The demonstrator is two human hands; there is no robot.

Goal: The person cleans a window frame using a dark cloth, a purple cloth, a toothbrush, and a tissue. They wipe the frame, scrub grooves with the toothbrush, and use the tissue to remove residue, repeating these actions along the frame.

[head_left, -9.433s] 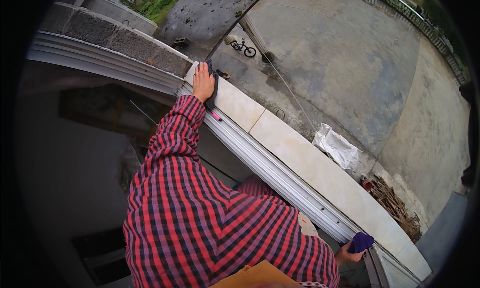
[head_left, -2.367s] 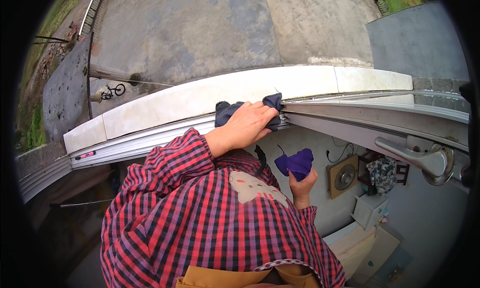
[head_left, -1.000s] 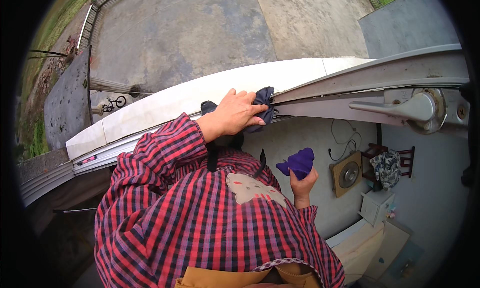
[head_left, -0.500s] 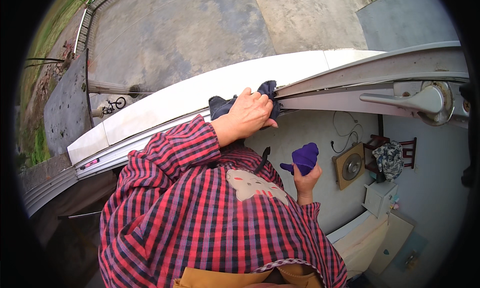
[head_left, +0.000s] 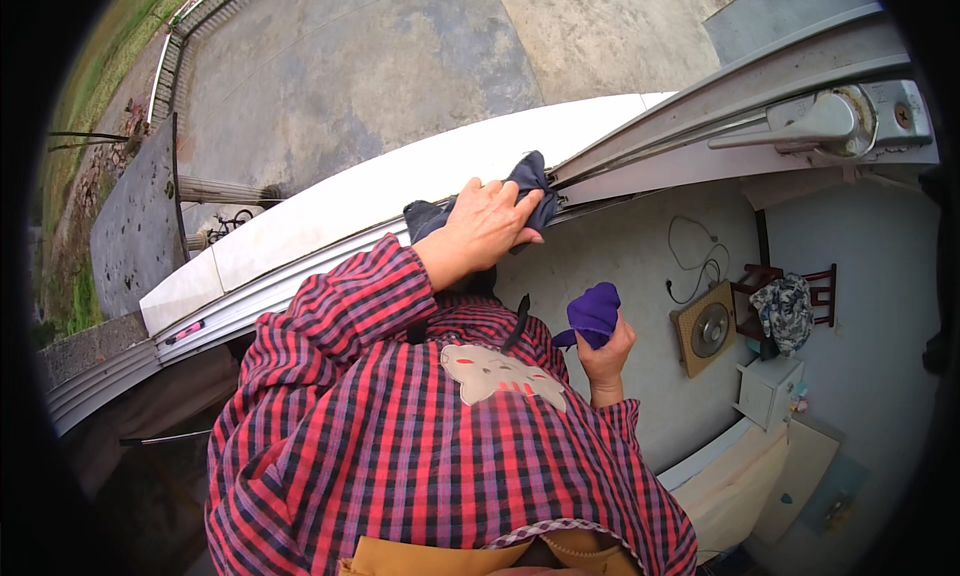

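Observation:
My left hand [head_left: 482, 226] presses a dark navy cloth [head_left: 532, 181] onto the inner edge of the white window sill, beside the sliding track. Its fingers are bent over the cloth, with the fingertips partly hidden, and folds stick out on both sides of the hand. Lower and to the right, my right hand [head_left: 610, 361] grips a bunched purple cloth [head_left: 595, 314], held up in front of my body over the room's floor. The window track [head_left: 300, 276] runs from the lower left up to the navy cloth.
A window sash [head_left: 700, 126] with a metal handle [head_left: 800, 126] stands at the upper right. A small pink item [head_left: 185, 332] lies on the track at left. Indoors are a square fan [head_left: 708, 328], a cable, a red chair [head_left: 822, 296] with clothing and a white cabinet [head_left: 768, 391]. Concrete ground lies outside.
My left hand stays on the navy cloth at the sill, its fingers slightly more spread. The purple cloth has shifted a little left. The sash and handle appear higher in view.

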